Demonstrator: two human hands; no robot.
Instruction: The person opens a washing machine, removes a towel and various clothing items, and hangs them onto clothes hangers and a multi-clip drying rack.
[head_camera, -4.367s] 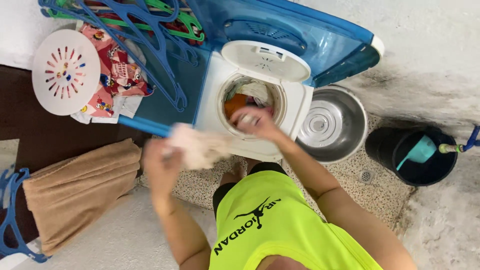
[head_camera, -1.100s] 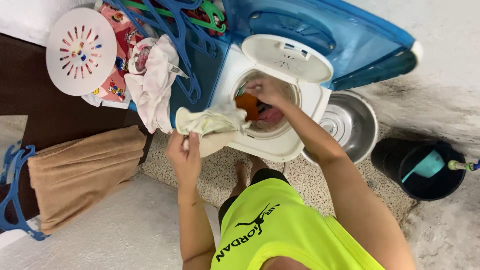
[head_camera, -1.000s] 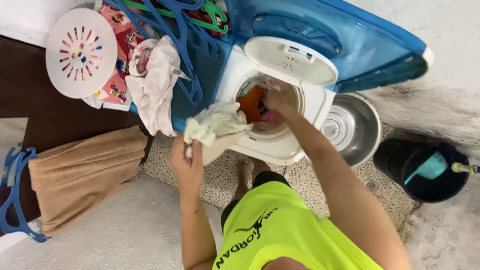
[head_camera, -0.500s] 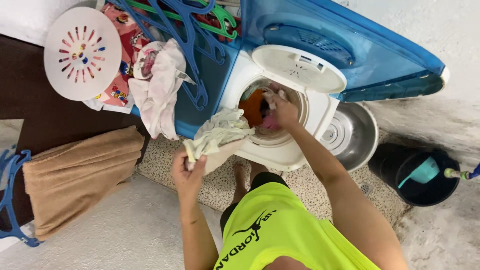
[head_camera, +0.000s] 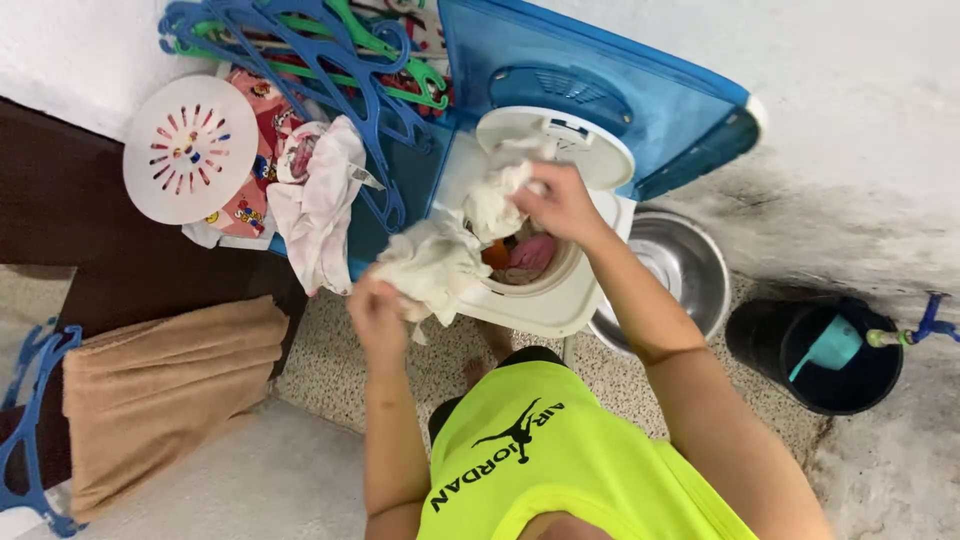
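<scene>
Left hand (head_camera: 375, 315) grips one pale cloth (head_camera: 432, 268) at the washer (head_camera: 545, 300) rim, 9 o'clock. Right hand (head_camera: 562, 205) pinches a second cloth (head_camera: 500, 190) above the drum, 12 o'clock. One steel bowl (head_camera: 690, 270) sits at 3 o'clock.

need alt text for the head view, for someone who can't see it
Seen from above, a person lifts pale cloth out of a small white spin tub, left hand and right hand each gripping part of it. Blue hangers, a steel basin and a black bucket sit around it.
</scene>
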